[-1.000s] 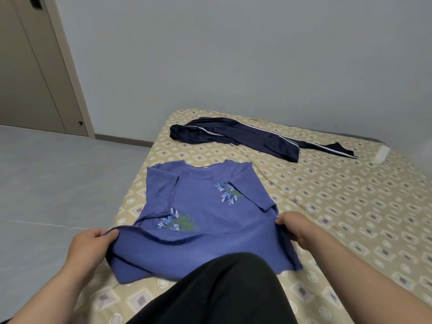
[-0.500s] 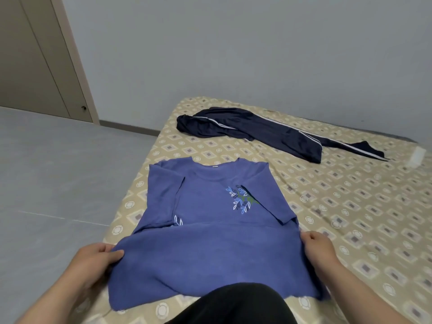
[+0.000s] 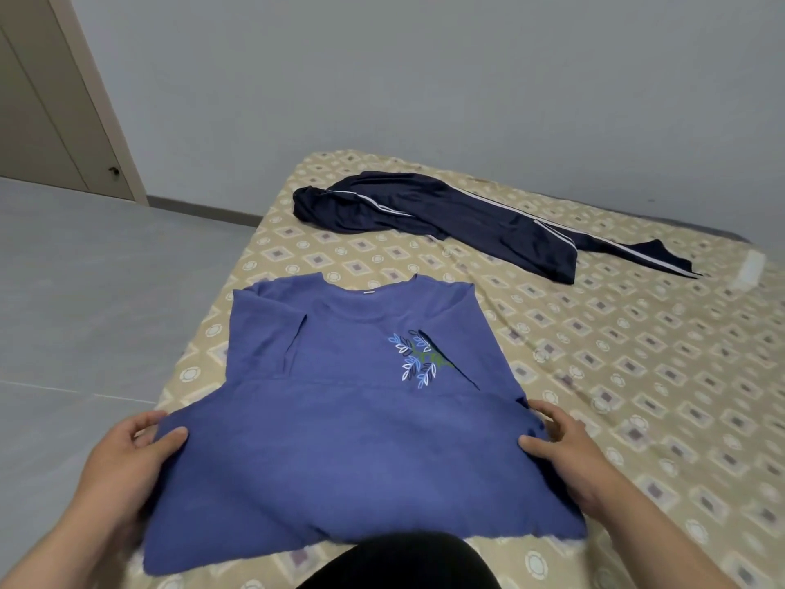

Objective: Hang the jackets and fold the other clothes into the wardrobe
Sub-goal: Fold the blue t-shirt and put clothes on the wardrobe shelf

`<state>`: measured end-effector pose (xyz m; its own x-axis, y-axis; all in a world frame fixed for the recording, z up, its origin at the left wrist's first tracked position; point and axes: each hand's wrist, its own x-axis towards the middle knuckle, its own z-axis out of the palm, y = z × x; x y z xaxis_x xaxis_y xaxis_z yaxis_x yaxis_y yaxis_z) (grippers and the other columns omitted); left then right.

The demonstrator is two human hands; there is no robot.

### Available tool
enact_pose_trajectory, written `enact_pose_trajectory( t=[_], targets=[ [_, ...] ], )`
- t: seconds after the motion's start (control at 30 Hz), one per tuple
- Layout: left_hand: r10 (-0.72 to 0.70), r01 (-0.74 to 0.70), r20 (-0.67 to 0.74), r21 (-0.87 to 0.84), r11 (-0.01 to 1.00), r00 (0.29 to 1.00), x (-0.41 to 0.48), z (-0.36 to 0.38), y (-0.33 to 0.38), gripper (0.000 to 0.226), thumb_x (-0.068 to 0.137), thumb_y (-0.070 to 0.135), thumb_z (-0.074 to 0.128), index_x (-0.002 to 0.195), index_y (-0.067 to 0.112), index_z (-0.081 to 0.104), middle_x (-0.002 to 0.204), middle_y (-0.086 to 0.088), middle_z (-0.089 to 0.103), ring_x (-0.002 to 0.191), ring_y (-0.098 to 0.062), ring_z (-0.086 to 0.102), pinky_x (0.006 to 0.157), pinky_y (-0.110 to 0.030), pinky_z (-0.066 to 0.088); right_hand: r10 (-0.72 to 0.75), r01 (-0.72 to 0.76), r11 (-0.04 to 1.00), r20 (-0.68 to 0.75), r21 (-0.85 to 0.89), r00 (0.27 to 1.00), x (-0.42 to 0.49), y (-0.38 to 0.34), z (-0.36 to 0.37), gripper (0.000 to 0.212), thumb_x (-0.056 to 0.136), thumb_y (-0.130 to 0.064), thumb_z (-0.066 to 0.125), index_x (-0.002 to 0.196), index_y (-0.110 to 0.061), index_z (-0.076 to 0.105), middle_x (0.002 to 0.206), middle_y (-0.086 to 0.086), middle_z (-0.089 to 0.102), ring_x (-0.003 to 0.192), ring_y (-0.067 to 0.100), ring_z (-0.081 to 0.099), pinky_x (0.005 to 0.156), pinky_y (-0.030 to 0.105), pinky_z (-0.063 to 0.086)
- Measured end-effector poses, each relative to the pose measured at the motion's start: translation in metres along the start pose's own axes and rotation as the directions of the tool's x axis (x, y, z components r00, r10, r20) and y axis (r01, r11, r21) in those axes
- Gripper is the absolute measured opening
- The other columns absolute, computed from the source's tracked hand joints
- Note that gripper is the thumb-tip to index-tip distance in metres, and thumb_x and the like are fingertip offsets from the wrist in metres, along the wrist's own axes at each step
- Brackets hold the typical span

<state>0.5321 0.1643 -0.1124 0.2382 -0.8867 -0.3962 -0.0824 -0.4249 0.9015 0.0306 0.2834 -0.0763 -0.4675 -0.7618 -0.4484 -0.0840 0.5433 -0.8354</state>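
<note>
1. Fabric of a blue T-shirt (image 3: 340,452) is spread on the near left part of a bed (image 3: 637,376), with the collar turned toward the far side.
2. Both sleeves are folded inward over the chest, and a leaf print (image 3: 418,354) is partly covered by the right sleeve.
3. The lower part of the shirt is doubled up over the body, its edge running across just on the near side of the print.
4. The left corner of that edge is pinched by the left hand (image 3: 131,457), with the thumb laid on top and the fingers curled at the cloth's edge.
5. The right corner is pinched by the right hand (image 3: 565,448) in the same manner, thumb pressed on the cloth.
6. A navy garment with white stripes (image 3: 446,218) is left crumpled on the far part of the bed, well apart from the shirt.
7. The shirt's near edge is overlapped by a dark-clothed knee (image 3: 403,563).
8. A grey floor (image 3: 85,291) is seen to the left, and a door (image 3: 42,99) at the far left.
</note>
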Motion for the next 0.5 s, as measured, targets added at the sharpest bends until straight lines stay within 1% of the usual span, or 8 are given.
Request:
enact_pose_trajectory(
  t=[0.07,0.13,0.2,0.27,0.33,0.37,0.43,0.5],
  targets=[
    [-0.018,0.018,0.015,0.032,0.999,1.0,0.002,0.0,-0.001,0.02,0.087,0.01,0.07,0.105,0.019,0.065,0.093,-0.006,0.076,0.087,-0.032,0.071,0.084,-0.054,0.055,0.028,-0.026,0.999,-0.076,0.027,0.997,0.001,0.006,-0.004,0.029,0.087,0.0,0.068,0.107,-0.021,0.07,0.107,0.006,0.073,0.091,0.023,0.071,0.084,0.041,0.055],
    [-0.055,0.055,0.016,0.004,0.998,0.998,0.003,-0.002,-0.002,0.017,0.089,0.011,0.068,0.104,0.016,0.066,0.097,-0.011,0.075,0.092,-0.037,0.071,0.088,-0.06,0.052,0.103,-0.08,0.985,-0.151,0.15,0.983,0.002,0.012,-0.004,0.012,0.092,-0.008,0.063,0.099,-0.012,0.073,0.099,0.01,0.075,0.082,0.024,0.071,0.078,0.042,0.055],
    [-0.113,0.115,0.041,-0.059,0.992,0.993,0.004,-0.003,-0.003,0.016,0.09,0.015,0.066,0.106,0.013,0.068,0.103,-0.018,0.073,0.096,-0.043,0.069,0.089,-0.063,0.051,0.208,-0.145,0.939,-0.177,0.313,0.962,0.002,0.013,-0.002,0.015,0.092,-0.016,0.063,0.094,-0.005,0.073,0.091,0.012,0.075,0.078,0.028,0.069,0.074,0.04,0.054],
    [-0.205,0.215,0.1,-0.104,0.971,0.974,0.005,-0.004,-0.002,0.024,0.09,0.022,0.066,0.109,0.007,0.068,0.106,-0.023,0.071,0.101,-0.046,0.067,0.091,-0.062,0.049,0.252,-0.171,0.919,-0.197,0.354,0.947,0.002,0.01,0.001,0.016,0.087,-0.017,0.064,0.089,-0.003,0.072,0.086,0.012,0.074,0.078,0.031,0.067,0.072,0.04,0.052],
    [-0.265,0.281,0.131,-0.123,0.952,0.955,0.004,-0.006,0.0,0.03,0.09,0.023,0.066,0.111,0.001,0.067,0.108,-0.024,0.07,0.101,-0.044,0.066,0.094,-0.057,0.049,0.224,-0.167,0.953,-0.214,0.254,0.951,0.003,0.005,0.002,0.014,0.086,-0.018,0.066,0.084,-0.004,0.065,0.081,0.012,0.068,0.074,0.028,0.061,0.069,0.038,0.047],
    [-0.264,0.28,0.127,-0.137,0.95,0.956,0.003,-0.005,0.0,0.029,0.091,0.02,0.065,0.11,-0.002,0.065,0.109,-0.025,0.069,0.097,-0.041,0.066,0.091,-0.053,0.049,0.199,-0.159,0.971,-0.231,0.181,0.952,0.002,0.004,0.002,0.015,0.086,-0.017,0.067,0.081,-0.004,0.061,0.079,0.012,0.066,0.071,0.027,0.058,0.067,0.037,0.045],
    [-0.199,0.216,0.115,-0.157,0.964,0.973,0.0,-0.005,0.007,0.022,0.092,0.015,0.062,0.103,-0.004,0.065,0.103,-0.028,0.067,0.088,-0.034,0.062,0.082,-0.047,0.048,0.121,-0.111,0.993,-0.288,0.05,0.95,0.002,-0.001,0.001,0.011,0.086,-0.013,0.064,0.081,-0.004,0.065,0.081,0.012,0.069,0.07,0.028,0.059,0.067,0.036,0.045],
    [-0.079,0.093,0.1,-0.146,0.985,0.992,0.002,-0.008,0.018,0.015,0.094,0.015,0.06,0.09,0.005,0.069,0.091,-0.023,0.069,0.077,-0.028,0.063,0.073,-0.039,0.049,0.026,-0.037,0.999,-0.346,-0.024,0.938,0.001,-0.008,-0.003,0.011,0.087,-0.01,0.062,0.082,-0.012,0.071,0.084,0.009,0.072,0.073,0.028,0.062,0.067,0.035,0.047]
  ],
)
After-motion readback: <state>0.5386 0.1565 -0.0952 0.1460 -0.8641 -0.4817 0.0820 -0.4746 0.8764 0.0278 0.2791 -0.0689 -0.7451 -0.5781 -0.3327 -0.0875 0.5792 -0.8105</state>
